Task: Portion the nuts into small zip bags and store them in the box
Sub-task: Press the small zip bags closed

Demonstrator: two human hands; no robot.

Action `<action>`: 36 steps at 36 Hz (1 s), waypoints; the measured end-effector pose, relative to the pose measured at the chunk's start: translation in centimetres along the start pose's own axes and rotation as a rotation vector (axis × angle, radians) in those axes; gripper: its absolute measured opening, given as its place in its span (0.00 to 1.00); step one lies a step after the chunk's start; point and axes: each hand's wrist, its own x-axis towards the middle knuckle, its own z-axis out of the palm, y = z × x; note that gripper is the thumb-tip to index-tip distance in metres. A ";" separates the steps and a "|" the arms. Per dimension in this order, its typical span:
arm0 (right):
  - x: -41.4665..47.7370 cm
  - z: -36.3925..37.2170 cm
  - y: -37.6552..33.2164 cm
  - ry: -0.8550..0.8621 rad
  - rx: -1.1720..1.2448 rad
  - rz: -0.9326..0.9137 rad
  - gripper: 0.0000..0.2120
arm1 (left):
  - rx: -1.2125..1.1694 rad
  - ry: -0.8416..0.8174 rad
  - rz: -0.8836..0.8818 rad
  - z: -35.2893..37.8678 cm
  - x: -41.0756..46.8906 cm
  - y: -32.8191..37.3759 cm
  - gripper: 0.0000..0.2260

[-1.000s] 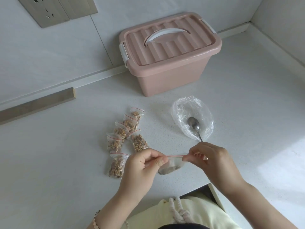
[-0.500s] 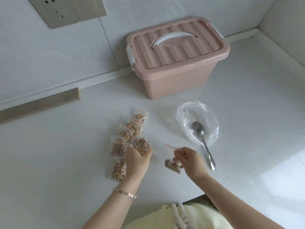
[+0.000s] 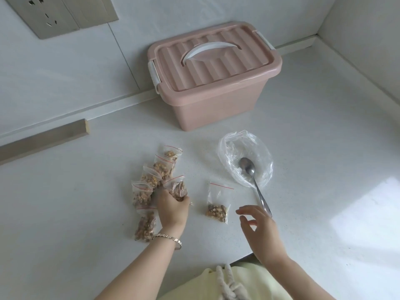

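Several small zip bags of nuts (image 3: 157, 172) lie in a loose row on the white counter. My left hand (image 3: 172, 210) reaches among them, its fingers curled round one filled bag (image 3: 177, 188). Another small bag with a red zip line (image 3: 218, 202), nuts settled at its bottom, lies alone on the counter just left of my right hand (image 3: 258, 229). That hand hovers with relaxed fingers and holds nothing. The pink box (image 3: 214, 83) stands at the back with its lid shut and latched.
A crumpled clear plastic bag (image 3: 245, 156) lies right of the small bags, with a metal spoon (image 3: 254, 182) resting in it, handle toward my right hand. A wooden strip (image 3: 43, 139) runs along the wall at left. The counter edge is near my body.
My two hands were holding the last small bag by its zip together. My left hand moved to the row of filled bags and took hold of one; my right hand put the bag down and let go.
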 end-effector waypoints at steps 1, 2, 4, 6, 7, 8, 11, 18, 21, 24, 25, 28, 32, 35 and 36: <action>-0.1 0.0 0.0 0.003 0.009 -0.002 0.13 | -0.024 0.002 0.026 -0.2 -0.5 0.1 0.12; -0.1 0.0 -0.1 0.002 0.020 0.000 0.14 | -0.047 -0.005 0.046 -0.5 -1.0 0.3 0.12; -0.1 0.1 -0.5 -0.010 0.063 0.014 0.16 | -0.096 -0.013 0.108 -0.9 -1.7 0.0 0.12; 0.1 0.1 -1.3 -0.028 0.126 0.016 0.17 | -0.115 -0.022 0.182 -1.2 -2.5 -0.2 0.12; 0.3 0.2 -1.7 -0.042 0.154 0.009 0.17 | -0.128 -0.028 0.218 -1.4 -2.9 -0.2 0.13; 0.5 0.2 -2.2 -0.062 0.179 0.006 0.16 | -0.145 -0.038 0.246 -1.7 -3.3 -0.1 0.14; 0.9 0.1 -4.0 -0.148 0.259 0.010 0.12 | -0.218 -0.100 0.326 -2.9 -4.9 1.1 0.15; 0.8 -1.1 -7.3 -0.154 0.453 -0.129 0.08 | -0.285 -0.139 0.619 -5.6 -7.2 3.3 0.12; 0.5 -1.8 -7.7 -0.119 0.497 -0.170 0.08 | -0.328 -0.152 0.691 -6.5 -7.5 4.1 0.11; 0.0 -2.4 -7.9 -0.097 0.495 -0.198 0.07 | -0.346 -0.176 0.769 -7.0 -7.7 4.7 0.11; -0.2 -2.5 -8.0 -0.087 0.490 -0.201 0.08 | -0.344 -0.191 0.795 -7.1 -7.8 4.9 0.11; -0.4 -2.9 -8.0 -0.038 0.480 -0.208 0.07 | -0.381 -0.300 0.815 -7.3 -7.9 5.1 0.14; -0.8 -3.2 -8.0 0.007 0.459 -0.227 0.14 | -0.478 -0.358 0.747 -7.3 -8.3 5.3 0.15; -1.0 -3.3 -7.9 0.014 0.449 -0.217 0.07 | -0.547 -0.338 0.688 -7.4 -8.6 5.6 0.13; -1.0 -3.3 -7.8 0.009 0.457 -0.210 0.07 | -0.544 -0.319 0.693 -7.4 -8.7 5.8 0.11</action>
